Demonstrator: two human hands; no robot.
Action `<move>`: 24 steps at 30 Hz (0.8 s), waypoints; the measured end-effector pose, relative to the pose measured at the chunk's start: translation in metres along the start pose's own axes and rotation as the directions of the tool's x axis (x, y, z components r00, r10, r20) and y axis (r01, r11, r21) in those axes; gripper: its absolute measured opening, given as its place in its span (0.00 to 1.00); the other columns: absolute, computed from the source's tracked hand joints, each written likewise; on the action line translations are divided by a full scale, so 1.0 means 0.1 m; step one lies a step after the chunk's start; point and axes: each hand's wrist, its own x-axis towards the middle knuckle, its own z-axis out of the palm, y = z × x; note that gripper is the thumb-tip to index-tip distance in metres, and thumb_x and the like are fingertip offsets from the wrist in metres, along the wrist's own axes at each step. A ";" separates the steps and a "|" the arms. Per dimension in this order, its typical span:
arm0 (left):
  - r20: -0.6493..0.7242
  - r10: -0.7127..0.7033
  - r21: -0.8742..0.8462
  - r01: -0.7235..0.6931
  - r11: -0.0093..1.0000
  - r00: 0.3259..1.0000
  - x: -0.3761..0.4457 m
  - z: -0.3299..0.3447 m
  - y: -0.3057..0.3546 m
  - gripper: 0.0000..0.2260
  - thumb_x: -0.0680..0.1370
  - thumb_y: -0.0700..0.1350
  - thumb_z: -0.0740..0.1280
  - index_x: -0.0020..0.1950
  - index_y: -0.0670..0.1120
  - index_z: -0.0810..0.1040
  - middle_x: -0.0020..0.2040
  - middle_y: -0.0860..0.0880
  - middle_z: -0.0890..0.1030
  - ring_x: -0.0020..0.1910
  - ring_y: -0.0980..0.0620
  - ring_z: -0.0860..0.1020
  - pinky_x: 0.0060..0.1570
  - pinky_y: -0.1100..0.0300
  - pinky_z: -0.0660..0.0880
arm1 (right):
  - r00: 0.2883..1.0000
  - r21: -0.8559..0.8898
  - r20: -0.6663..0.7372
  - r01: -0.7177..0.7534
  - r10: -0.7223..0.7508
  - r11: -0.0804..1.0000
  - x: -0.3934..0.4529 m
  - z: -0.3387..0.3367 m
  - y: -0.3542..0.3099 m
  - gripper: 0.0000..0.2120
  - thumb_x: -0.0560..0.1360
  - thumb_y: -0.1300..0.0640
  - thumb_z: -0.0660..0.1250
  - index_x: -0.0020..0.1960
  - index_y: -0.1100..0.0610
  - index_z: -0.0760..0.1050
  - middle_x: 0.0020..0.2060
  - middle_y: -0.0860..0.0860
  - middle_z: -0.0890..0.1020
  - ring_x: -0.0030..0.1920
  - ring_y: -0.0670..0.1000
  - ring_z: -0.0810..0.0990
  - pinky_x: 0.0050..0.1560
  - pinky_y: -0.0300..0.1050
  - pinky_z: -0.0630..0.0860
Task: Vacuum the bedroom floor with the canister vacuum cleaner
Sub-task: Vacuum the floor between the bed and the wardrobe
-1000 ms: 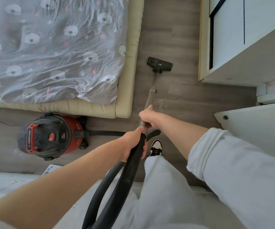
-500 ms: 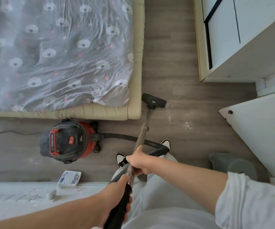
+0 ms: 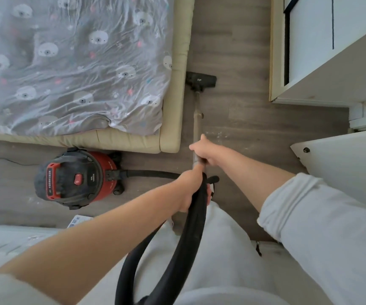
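This is a bedroom in a home. A low bed (image 3: 173, 119) with a padded beige frame fills the upper left, covered by a grey sheet (image 3: 72, 62) printed with small bear faces. The floor (image 3: 239, 106) is grey wood-look laminate, and white cabinet furniture (image 3: 322, 69) stands along the right. A red and black canister vacuum cleaner (image 3: 78, 177) sits beside the bed's foot.

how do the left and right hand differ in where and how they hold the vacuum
The left hand grips the black hose handle, nearer the body; the right hand grips the metal wand further forward, towards the floor head. The left arm is bare, while the right has a pushed-up white sleeve. Both hands are curled round the same vacuum tube, in line with each other.
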 end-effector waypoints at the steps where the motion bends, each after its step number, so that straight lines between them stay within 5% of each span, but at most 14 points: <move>1: 0.019 -0.010 0.005 0.010 1.000 1.000 -0.02 0.09 0.10 0.21 0.81 0.60 0.62 0.41 0.43 0.74 0.29 0.47 0.76 0.22 0.50 0.73 0.26 0.61 0.75 | 1.000 0.034 -0.018 0.008 -0.007 0.999 0.03 -0.12 -0.04 0.37 0.79 0.56 0.60 0.79 0.45 0.42 0.54 0.52 0.72 0.43 0.52 0.74 0.34 0.43 0.75; 6: 0.063 -0.052 0.045 0.049 0.998 0.997 -0.18 0.24 0.25 0.22 0.81 0.61 0.65 0.45 0.41 0.75 0.34 0.45 0.78 0.27 0.49 0.76 0.29 0.58 0.77 | 0.999 0.201 -0.033 -0.017 0.024 0.979 0.01 -0.36 0.01 0.35 0.79 0.58 0.60 0.79 0.45 0.45 0.61 0.53 0.71 0.40 0.50 0.72 0.34 0.44 0.72; 10: 0.098 -0.044 0.146 0.029 0.989 0.994 -0.37 0.35 0.26 0.22 0.81 0.62 0.66 0.50 0.41 0.75 0.33 0.44 0.79 0.27 0.49 0.78 0.30 0.58 0.79 | 0.998 0.371 -0.061 0.013 0.010 0.928 -0.11 -0.50 0.17 0.36 0.79 0.60 0.60 0.80 0.48 0.44 0.70 0.55 0.69 0.49 0.53 0.73 0.45 0.47 0.74; 14: 0.144 -0.048 0.266 0.008 0.964 0.988 -0.54 0.37 0.22 0.20 0.82 0.58 0.67 0.50 0.40 0.76 0.34 0.43 0.81 0.29 0.48 0.80 0.32 0.58 0.80 | 0.995 0.546 -0.093 0.015 0.043 0.838 -0.31 -0.51 0.33 0.30 0.79 0.61 0.61 0.77 0.51 0.54 0.51 0.57 0.74 0.39 0.54 0.74 0.38 0.47 0.74; 18: 0.214 -0.061 0.424 -0.036 0.905 0.975 -0.66 0.24 0.08 0.18 0.83 0.54 0.64 0.56 0.38 0.76 0.38 0.40 0.84 0.37 0.45 0.83 0.43 0.54 0.82 | 0.981 0.648 -0.164 0.030 0.101 0.761 -0.47 -0.44 0.56 0.08 0.78 0.62 0.62 0.56 0.58 0.68 0.35 0.56 0.76 0.30 0.53 0.74 0.40 0.49 0.73; 24: 0.392 -0.349 0.750 -0.076 0.657 0.851 -1.21 -0.63 -0.16 0.23 0.83 0.60 0.60 0.62 0.41 0.75 0.47 0.45 0.87 0.44 0.47 0.86 0.46 0.55 0.82 | 0.952 0.784 -0.213 0.032 0.220 0.620 -0.87 -0.05 0.99 0.05 0.79 0.59 0.63 0.46 0.60 0.72 0.37 0.55 0.76 0.34 0.53 0.76 0.33 0.45 0.74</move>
